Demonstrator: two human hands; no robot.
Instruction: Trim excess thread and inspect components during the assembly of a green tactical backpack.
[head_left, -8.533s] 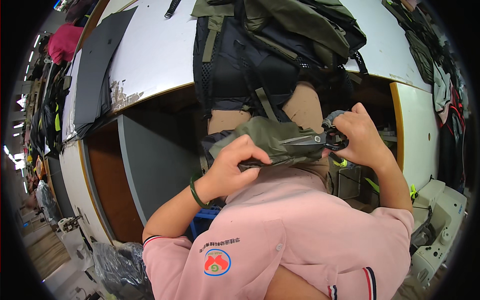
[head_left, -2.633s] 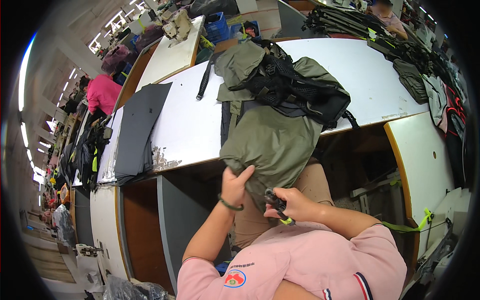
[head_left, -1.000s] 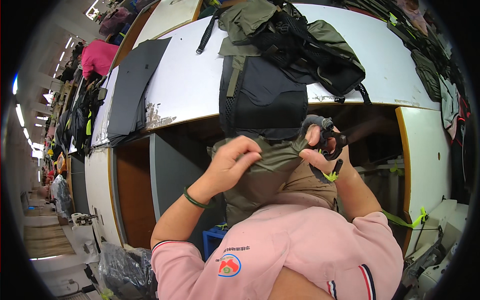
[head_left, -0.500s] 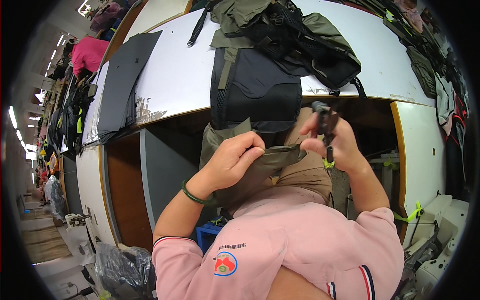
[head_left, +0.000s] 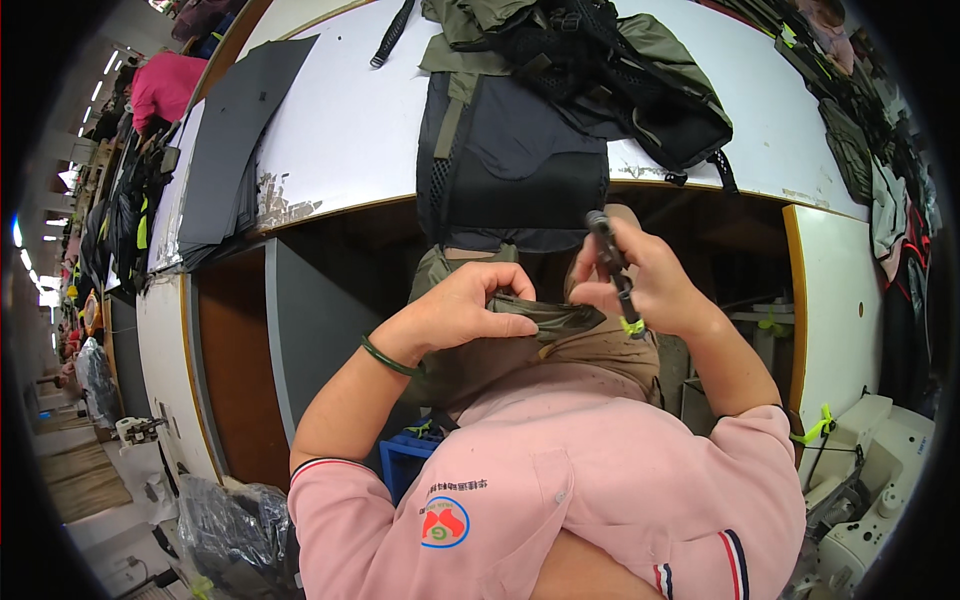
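Observation:
An olive and black backpack (head_left: 520,150) lies on the white worktable (head_left: 340,130) and hangs over its front edge toward my lap. My left hand (head_left: 465,310) pinches a folded olive edge of the fabric (head_left: 555,318) close to my chest. My right hand (head_left: 645,285) grips small black thread snips (head_left: 608,250) with a green loop, held upright just right of that edge. The blade tips are hidden by my fingers.
A stack of dark grey panels (head_left: 235,130) lies on the table's left. More olive bags (head_left: 850,110) lie at the far right. A sewing machine (head_left: 880,500) stands at lower right, and a blue crate (head_left: 410,465) sits under the table.
The view has dipped slightly. My right hand has turned the snips upright and brought them closer to the pinched fabric edge. My left hand keeps its hold.

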